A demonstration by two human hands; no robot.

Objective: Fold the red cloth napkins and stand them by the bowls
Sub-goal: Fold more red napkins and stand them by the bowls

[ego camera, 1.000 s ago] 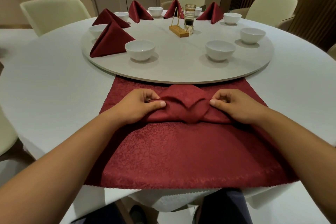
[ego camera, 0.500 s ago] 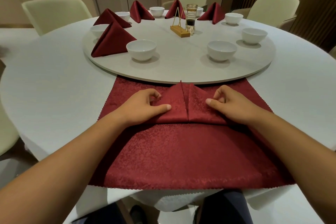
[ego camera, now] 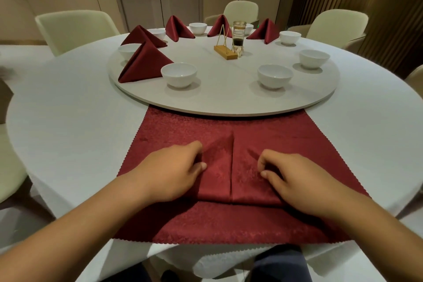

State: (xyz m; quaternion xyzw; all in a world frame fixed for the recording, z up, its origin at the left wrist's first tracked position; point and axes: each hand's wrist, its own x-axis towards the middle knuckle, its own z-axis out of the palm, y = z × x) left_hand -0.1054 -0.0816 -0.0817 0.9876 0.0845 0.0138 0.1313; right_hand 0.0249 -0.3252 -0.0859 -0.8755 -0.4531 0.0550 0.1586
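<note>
Red cloth, soft and limp, is judged light and likely to spring out of its creases, so it is best taken at the folded edges. The napkin lies just in front of the turntable, on a flat red cloth, its 2 flaps meeting at a centre seam. The left hand and right hand are curled, thumbs pinched onto the flaps. On the turntable, 5 folded napkins stand by bowls

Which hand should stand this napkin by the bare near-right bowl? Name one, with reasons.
Right. The right hand grips the folded napkin on the side of the near-right bowl, which has no napkin; the left hand would likely cross over.
</note>
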